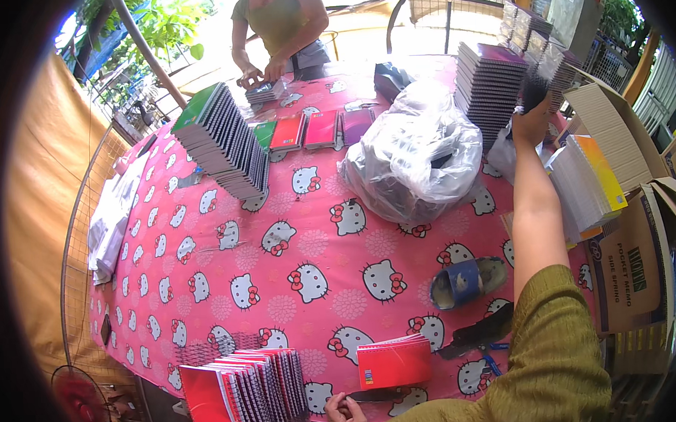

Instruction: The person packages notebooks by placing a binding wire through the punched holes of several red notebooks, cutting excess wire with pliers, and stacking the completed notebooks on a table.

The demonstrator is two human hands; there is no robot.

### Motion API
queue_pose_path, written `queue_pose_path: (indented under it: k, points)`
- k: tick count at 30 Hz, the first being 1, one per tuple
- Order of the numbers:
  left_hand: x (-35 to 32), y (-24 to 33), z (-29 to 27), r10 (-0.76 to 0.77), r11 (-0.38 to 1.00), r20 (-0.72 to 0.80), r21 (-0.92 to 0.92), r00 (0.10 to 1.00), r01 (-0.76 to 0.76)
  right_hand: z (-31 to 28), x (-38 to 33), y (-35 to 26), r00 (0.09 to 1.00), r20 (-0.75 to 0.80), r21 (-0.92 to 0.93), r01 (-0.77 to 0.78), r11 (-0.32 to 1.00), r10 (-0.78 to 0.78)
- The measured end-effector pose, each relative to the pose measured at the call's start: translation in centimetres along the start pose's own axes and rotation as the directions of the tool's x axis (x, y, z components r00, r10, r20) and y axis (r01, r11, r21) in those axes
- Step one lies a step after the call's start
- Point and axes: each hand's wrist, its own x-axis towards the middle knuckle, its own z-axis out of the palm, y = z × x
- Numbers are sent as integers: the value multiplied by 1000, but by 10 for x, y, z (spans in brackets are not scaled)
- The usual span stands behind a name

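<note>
Head view, dial centred on the picture: where is the dark item (536, 92) at the right hand (532, 122)?

Location: 2 o'clock, directly at the fingers, beside the tall notebook stack (490, 90) with a purple top cover. The right arm is extended toward it.

State the right grip.

Cannot tell. The back of the hand conceals how far the fingers close on the item.

State the left hand (346, 414).

Location: 6 o'clock, at the near side of the pink-covered table (399, 246). Fingers are curled, with a narrow opening. A thin dark strip (378, 395) runs from the fingertips toward 3 o'clock; whether it is gripped or only lies there, cannot tell.

List the adjacent items.

Red notebook (394, 360): between 5 and 6 o'clock, just beyond the strip. Red spiral-notebook stack (247, 393): 7 o'clock. Blue slipper (456, 283): 4 o'clock. Blue-handled tool (492, 360): between 4 and 5 o'clock. Translucent plastic bag (418, 152): 2 o'clock, nearer the centre than the right hand.

List the outer items.

Yellow-covered stack (586, 184): 3 o'clock. Cardboard box (627, 275): between 3 and 4 o'clock. Green-topped stack (224, 144): 10 o'clock. Co-worker (279, 23): between 11 and 12 o'clock, both hands at a small stack (265, 93).
</note>
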Motion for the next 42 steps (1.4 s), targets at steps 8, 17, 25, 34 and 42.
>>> queue_pose_path:
  k: [8, 17, 25, 34, 42]
  points:
    - [-1, 13, 1, 6, 998, -8, 64, 1000, -6, 17, 5, 34, 913, 64, 71, -406, 911, 402]
    - [-1, 13, 2, 3, 998, 24, 60, 1000, -4, 37, 19, 44, 983, 104, 135, -162, 977, 149]
    - [24, 23, -6, 290, 925, -53, -239, 955, -294, 12, -5, 31, 983, -72, 331, -134, 934, 166]
    - [142, 227, 221, 298, 942, 716, -326, 631, -75, -8, -13, 14, 975, -82, 339, -168, 926, 207]
    - [142, 291, 473, 318, 937, 818, -348, 479, -28, -6, -12, 4, 988, -52, 357, -116, 927, 144]
